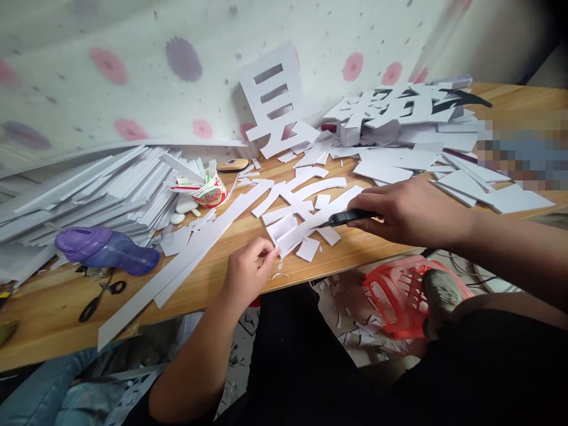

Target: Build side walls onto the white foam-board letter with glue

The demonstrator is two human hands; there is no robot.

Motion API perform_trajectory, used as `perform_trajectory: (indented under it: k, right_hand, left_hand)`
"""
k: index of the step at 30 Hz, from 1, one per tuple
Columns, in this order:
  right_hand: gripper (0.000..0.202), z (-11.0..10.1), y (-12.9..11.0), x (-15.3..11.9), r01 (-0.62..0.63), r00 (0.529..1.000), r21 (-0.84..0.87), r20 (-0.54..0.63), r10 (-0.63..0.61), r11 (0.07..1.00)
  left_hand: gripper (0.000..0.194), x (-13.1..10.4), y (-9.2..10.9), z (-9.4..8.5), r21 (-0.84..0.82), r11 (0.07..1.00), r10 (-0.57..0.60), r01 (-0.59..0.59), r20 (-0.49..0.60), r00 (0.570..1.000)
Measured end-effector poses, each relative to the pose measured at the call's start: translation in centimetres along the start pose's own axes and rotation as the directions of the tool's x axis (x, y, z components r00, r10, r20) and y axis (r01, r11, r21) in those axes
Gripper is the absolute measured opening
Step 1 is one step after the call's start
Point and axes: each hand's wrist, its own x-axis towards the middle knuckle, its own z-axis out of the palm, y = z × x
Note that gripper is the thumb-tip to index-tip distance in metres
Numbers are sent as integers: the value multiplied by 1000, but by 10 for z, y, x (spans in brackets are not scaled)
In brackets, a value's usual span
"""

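My right hand (412,213) is closed around a black utility knife (350,217), its tip pointing left over a white foam-board strip (306,228). At the strip's near left end, my left hand (251,269) pinches the corner between thumb and fingertip. A small upright white piece (283,228) stands beside that end. Small square offcuts (307,249) lie just in front, and curved white pieces (317,188) lie behind. Whether the blade touches the board I cannot tell.
A cut-out character (277,97) leans on the spotted curtain. Stacked white strips (110,189), a paper cup (210,190) of scraps, a purple bottle (106,249) and scissors (103,294) are leftward. More cut boards (399,160) pile up right. A red plastic stool (390,296) stands below.
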Motion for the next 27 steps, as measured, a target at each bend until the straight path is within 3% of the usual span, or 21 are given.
perform_trajectory:
  k: [4,8,17,21,27]
  right_hand:
    - [25,-1,4,-4,-29,1000,-4,-1,29,1000]
    - [27,-2,5,-5,-46,999,18,22,46,999]
    - [27,1,6,-4,-25,1000,-15,-19,24,1000]
    - [27,3,9,-3,-36,999,-15,-28,36,999]
    - [28,6,14,-4,-47,999,-6,-22,47,999]
  left_hand:
    - [16,-10,3,4,-34,992,-119,120,33,992]
    - [19,-13,2,15,85,974,-209,209,-6,978]
    - [30,7,7,33,292,893,-358,342,2,934]
    - [25,8,7,35,319,891,-345,323,12,939]
    - [20,2,0,31,294,934,-238,203,88,967]
